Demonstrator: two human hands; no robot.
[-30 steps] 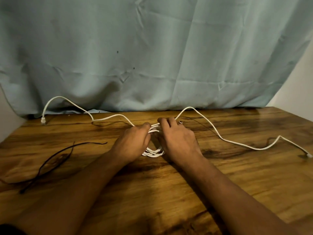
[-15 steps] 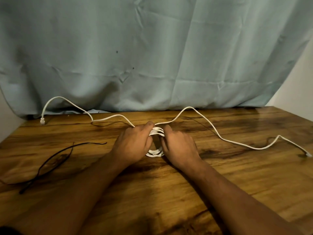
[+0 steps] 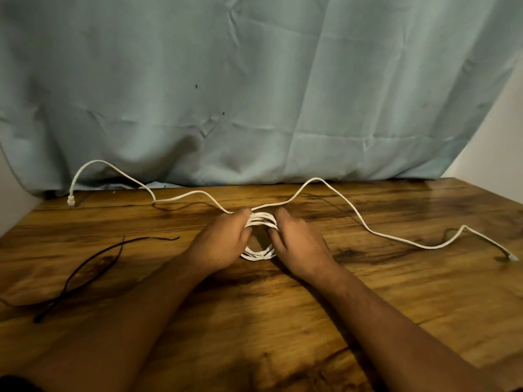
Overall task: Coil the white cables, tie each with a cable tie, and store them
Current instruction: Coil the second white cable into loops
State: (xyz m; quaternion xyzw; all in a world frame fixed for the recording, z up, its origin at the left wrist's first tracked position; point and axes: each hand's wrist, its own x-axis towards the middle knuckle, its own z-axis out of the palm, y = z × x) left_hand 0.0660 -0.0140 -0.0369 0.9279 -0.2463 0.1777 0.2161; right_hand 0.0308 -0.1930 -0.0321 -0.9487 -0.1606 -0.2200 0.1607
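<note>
A white cable coil (image 3: 259, 254) of several loops lies on the wooden table (image 3: 396, 292) at the centre. My left hand (image 3: 219, 244) grips the coil's left side and my right hand (image 3: 300, 246) grips its right side. One loose white tail runs left to a plug (image 3: 71, 200) near the back edge. The other tail arcs right to a plug (image 3: 512, 258) near the right edge. Black cable ties (image 3: 85, 274) lie on the table to the left, apart from both hands.
A pale blue-green cloth (image 3: 254, 94) hangs as a backdrop behind the table's far edge. A white wall (image 3: 498, 148) shows at the right. The table's left corner falls away near the left plug.
My right hand has curled down onto the coil's right side and slid slightly towards me; the right tail has settled. My left hand and the black ties have stayed in place.
</note>
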